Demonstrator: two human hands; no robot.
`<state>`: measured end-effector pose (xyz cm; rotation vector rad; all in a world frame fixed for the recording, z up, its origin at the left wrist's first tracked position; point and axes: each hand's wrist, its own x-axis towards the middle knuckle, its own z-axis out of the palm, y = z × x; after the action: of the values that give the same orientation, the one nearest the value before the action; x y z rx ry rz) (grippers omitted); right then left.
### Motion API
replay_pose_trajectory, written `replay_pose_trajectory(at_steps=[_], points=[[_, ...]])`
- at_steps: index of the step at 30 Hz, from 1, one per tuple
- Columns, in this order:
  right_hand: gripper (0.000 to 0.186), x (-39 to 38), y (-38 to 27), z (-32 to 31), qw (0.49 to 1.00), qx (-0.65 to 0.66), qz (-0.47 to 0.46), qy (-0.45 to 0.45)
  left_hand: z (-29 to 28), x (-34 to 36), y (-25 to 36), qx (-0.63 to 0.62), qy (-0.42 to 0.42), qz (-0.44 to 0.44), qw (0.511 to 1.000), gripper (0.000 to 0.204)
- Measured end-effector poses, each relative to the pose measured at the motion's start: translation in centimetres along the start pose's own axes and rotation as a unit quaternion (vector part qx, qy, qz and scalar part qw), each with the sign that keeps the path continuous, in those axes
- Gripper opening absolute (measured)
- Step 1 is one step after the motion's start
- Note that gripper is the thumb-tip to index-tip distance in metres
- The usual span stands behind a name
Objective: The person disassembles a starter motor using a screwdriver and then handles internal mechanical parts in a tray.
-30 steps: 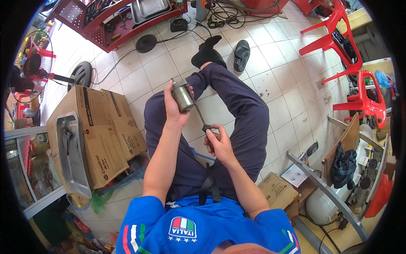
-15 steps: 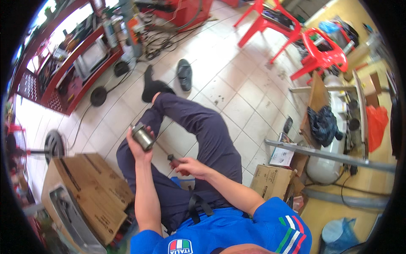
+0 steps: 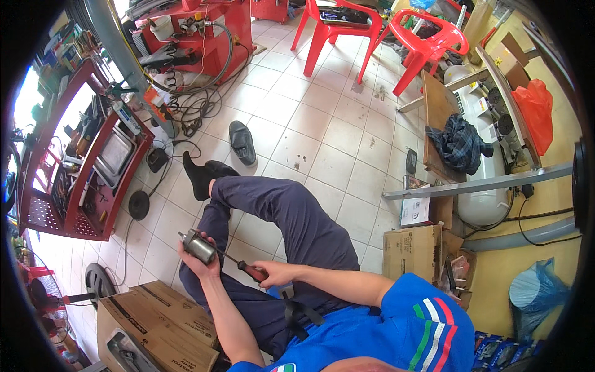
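My left hand (image 3: 203,266) is closed around a metal cylinder (image 3: 201,250), a motor-like part with a narrower end pointing up and left. In my right hand (image 3: 280,273) is a screwdriver (image 3: 252,271) with a red and black handle. Its thin shaft runs up and left to the near end of the cylinder; whether the tip touches is too small to tell. Both hands are over my bent legs (image 3: 291,211) in dark trousers.
Cardboard boxes (image 3: 158,322) stand at my lower left, with a metal tray (image 3: 127,350) beside them. A red tool rack (image 3: 74,217) is on the left. Red plastic chairs (image 3: 341,31) stand ahead. A metal bar (image 3: 477,181) juts in at right. A loose shoe (image 3: 242,143) lies on the tiles.
The view has shifted. The cylinder has tipped closer to lying flat in my left hand. My right hand has brought the screwdriver's shaft up to the cylinder's end.
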<state>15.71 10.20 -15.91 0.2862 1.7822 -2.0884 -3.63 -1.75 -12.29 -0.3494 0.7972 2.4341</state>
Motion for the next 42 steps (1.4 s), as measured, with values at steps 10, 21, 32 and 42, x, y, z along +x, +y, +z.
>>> replay_pose_trajectory(at_steps=[10,21,32,42], points=[[0.041,0.7,0.0,-0.1,0.999,-0.026,0.021,-0.031,-0.9,0.3,0.1,0.006,0.025,0.035,0.999,0.048],[0.051,0.0,-3.1,0.1,0.991,-0.001,0.137,0.003,-1.3,-0.1,1.0,-0.021,0.004,0.009,1.000,0.051],[0.062,0.5,-0.9,-0.3,0.994,-0.108,-0.016,-0.010,-2.1,0.0,1.0,-0.043,-0.018,0.006,0.999,0.048],[0.053,-0.2,-3.6,0.7,0.984,-0.069,0.160,-0.033,-0.4,-1.5,0.3,-0.027,-0.036,0.013,0.999,0.038]])
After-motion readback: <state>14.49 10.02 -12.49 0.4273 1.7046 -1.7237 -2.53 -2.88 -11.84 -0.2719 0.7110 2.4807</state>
